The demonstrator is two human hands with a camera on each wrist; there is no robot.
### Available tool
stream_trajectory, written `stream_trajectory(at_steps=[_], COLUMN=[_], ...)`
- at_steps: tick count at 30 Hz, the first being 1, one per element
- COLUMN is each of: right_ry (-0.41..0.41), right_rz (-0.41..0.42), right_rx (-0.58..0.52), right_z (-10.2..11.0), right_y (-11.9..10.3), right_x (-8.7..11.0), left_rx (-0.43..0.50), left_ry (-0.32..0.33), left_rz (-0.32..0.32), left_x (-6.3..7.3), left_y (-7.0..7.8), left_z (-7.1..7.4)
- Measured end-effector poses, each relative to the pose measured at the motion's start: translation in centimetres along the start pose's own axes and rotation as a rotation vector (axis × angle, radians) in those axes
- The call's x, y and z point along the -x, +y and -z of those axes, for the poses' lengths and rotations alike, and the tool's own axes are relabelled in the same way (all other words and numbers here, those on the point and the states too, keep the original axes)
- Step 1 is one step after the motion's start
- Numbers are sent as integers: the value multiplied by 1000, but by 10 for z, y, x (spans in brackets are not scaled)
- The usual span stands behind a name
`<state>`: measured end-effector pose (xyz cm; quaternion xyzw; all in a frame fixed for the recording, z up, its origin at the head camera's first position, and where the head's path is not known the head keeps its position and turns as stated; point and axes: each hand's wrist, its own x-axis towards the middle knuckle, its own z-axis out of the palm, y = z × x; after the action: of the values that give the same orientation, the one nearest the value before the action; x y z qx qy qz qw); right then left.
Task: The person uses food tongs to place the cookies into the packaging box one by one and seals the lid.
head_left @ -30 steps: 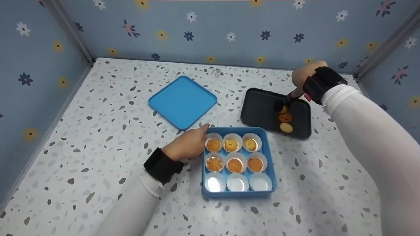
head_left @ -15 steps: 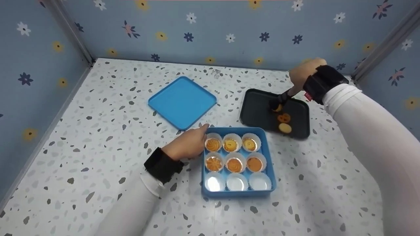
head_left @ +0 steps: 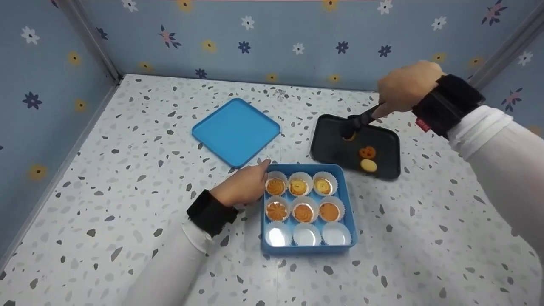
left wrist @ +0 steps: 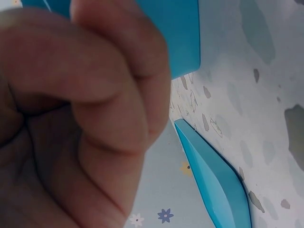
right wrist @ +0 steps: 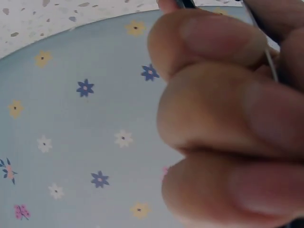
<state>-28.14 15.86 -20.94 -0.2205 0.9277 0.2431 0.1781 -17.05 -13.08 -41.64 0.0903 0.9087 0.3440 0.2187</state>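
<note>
My left hand (head_left: pixel 245 185) holds the blue box (head_left: pixel 307 250) at its far left corner, fingers curled against the side wall. In the left wrist view those curled fingers (left wrist: pixel 114 90) cover part of the box. White paper cups inside stand in three rows; the back and middle rows hold cookies, and the front cups show white bottoms. Over the black tray (head_left: pixel 333 148), my right hand (head_left: pixel 406 87) grips black tongs (head_left: pixel 361 120), their tips at a round cookie (head_left: pixel 349 136), mostly hidden. A pretzel-shaped cookie (head_left: pixel 367 152) and a pale oval cookie (head_left: pixel 368 165) lie on the tray.
A blue lid (head_left: pixel 236 132) lies turned cornerwise behind the box, left of the tray. The speckled white table (head_left: pixel 140 178) is bounded by flowered panels (head_left: pixel 272 42) at the back and both sides.
The tongs have shifted left across the tray, with the round cookie at their tips moving along. My right hand has risen and turned slightly. The left hand and box stay put.
</note>
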Motion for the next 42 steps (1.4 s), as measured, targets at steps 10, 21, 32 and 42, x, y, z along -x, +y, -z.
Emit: stream_trajectory(at_steps=[10, 21, 32, 42], right_ry=[161, 408, 412, 372], right_rz=[144, 527, 579, 589], right_rx=[76, 209, 332, 403], right_z=[0, -31, -38, -44], right_y=[-45, -134, -167, -184], right_x=[78, 97, 85, 79], left_rx=[12, -51, -22, -44], left_ry=[-5, 7, -2, 9], left_rz=[1, -56, -32, -42], left_x=[0, -1, 0, -1], left_y=[2, -3, 0, -1], left_z=[0, 2, 1, 0])
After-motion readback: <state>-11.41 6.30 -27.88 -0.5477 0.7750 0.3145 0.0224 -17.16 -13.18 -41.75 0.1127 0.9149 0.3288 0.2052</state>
